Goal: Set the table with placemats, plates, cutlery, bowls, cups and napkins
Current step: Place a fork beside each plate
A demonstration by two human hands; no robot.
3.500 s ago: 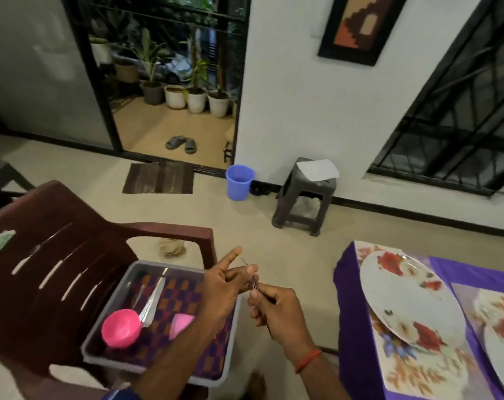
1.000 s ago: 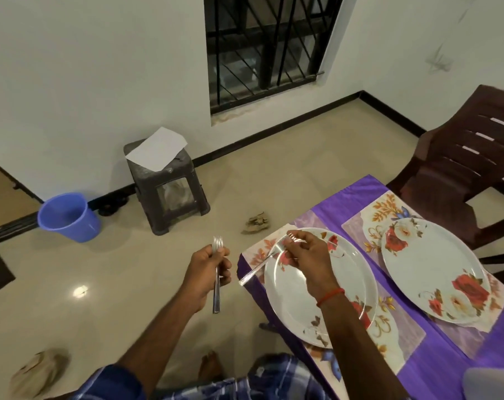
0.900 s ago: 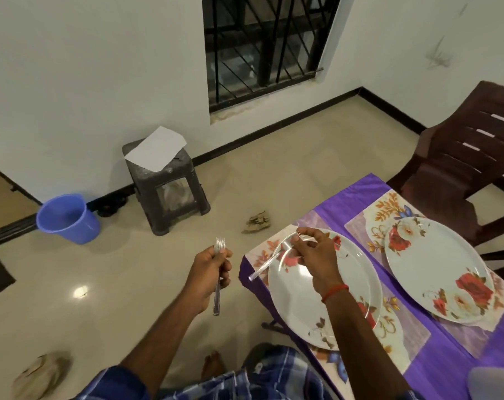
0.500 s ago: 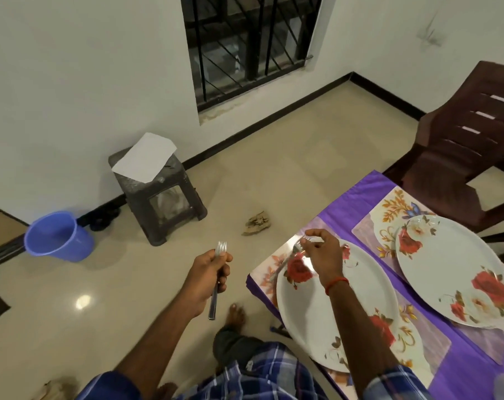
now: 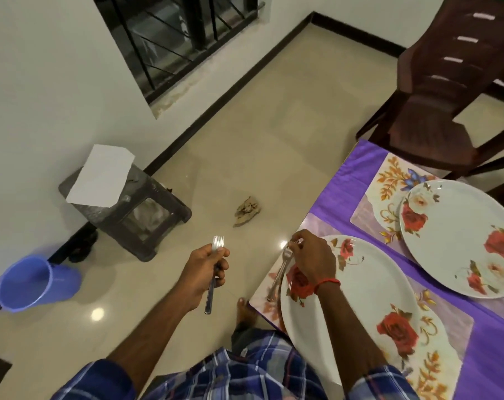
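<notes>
Head view: fork in right hand

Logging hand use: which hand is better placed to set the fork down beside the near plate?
Right hand: it pinches that fork over the placemat beside the plate; the left hand holds a spare fork over the floor.

A home dining room: purple-clothed tabletop with floral plates at 4 o'clock, brown chair at 2, barred window at 12, stool and bucket on the tiled floor at 9.
</notes>
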